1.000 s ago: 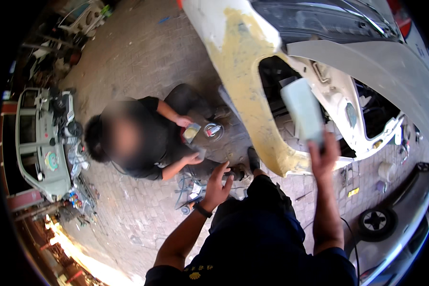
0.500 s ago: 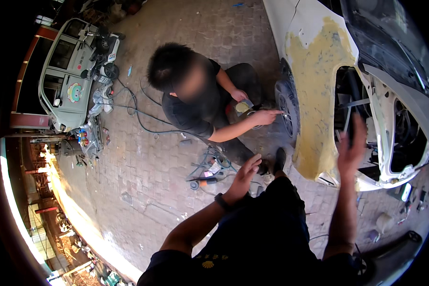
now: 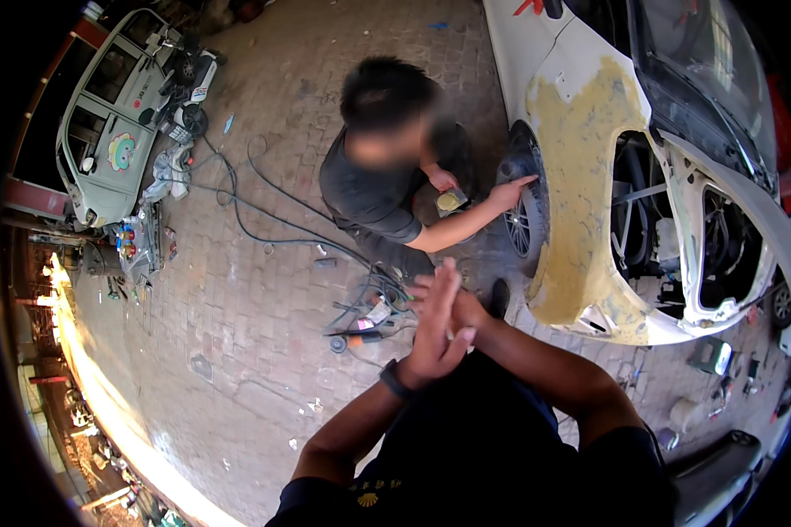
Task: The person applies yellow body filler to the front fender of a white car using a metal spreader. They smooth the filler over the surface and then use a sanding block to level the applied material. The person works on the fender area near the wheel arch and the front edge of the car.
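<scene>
My left hand [image 3: 434, 337] is held up in front of my body, its fingers stretched out and nothing in it. Against or just behind it is my right hand [image 3: 471, 313], partly hidden; its fingertips stick out past the left palm, spread and without a tool. Ahead, a crouching person [image 3: 373, 176] stretches a finger to the edge of the wheel arch, above the car wheel [image 3: 522, 220]. That person's other hand holds a small plate [image 3: 450, 202] bearing yellowish paste. The white car's fender [image 3: 580, 176] is coated with yellow filler.
An angle grinder [image 3: 353, 341] lies on the paving beside tangled hoses [image 3: 299, 239]. At right the car's front end [image 3: 693, 255] has its lamp opening exposed, and a dark bumper-like part [image 3: 721, 470] lies low. A pale van [image 3: 110, 132] and a scooter [image 3: 187, 114] stand far left.
My right hand has swung left from beside the car's front to meet my left hand. The crouching person's pointing finger has risen to the wheel arch edge. My view has shifted slightly.
</scene>
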A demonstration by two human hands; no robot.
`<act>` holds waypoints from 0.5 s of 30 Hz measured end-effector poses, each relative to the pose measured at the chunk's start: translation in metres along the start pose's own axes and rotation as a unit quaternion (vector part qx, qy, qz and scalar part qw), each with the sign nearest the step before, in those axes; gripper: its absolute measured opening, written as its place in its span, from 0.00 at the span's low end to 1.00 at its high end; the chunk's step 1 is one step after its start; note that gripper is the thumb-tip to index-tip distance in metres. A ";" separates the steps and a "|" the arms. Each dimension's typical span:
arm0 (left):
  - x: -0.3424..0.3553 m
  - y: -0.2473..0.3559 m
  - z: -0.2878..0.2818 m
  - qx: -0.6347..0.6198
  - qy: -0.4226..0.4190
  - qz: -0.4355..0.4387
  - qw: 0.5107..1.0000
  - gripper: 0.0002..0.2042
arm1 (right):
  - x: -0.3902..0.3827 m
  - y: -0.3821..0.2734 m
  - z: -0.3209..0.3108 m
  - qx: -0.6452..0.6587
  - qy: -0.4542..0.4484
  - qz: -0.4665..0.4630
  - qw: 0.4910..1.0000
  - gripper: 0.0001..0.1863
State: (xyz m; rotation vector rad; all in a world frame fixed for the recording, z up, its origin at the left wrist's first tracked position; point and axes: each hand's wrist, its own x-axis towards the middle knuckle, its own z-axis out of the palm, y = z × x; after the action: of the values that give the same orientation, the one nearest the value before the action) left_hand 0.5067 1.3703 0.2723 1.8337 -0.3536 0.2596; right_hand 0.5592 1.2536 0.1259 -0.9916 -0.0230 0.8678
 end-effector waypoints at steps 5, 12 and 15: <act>-0.030 -0.059 -0.018 0.149 0.003 0.103 0.983 0.36 | -0.028 -0.059 0.091 0.217 0.075 0.053 0.972 0.36; -0.180 -0.229 -0.055 0.081 -0.043 -0.344 0.935 0.14 | -0.075 -0.039 0.031 -0.152 0.047 0.110 0.981 0.27; -0.283 -0.252 -0.074 0.198 -0.038 -0.393 0.897 0.18 | -0.104 -0.051 0.011 -0.177 0.132 0.118 0.968 0.25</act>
State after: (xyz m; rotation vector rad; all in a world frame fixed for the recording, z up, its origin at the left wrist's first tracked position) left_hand 0.3369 1.5379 -0.0313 2.2320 0.4337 -0.3294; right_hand 0.5171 1.1814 0.2067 -1.4619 0.1757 0.9618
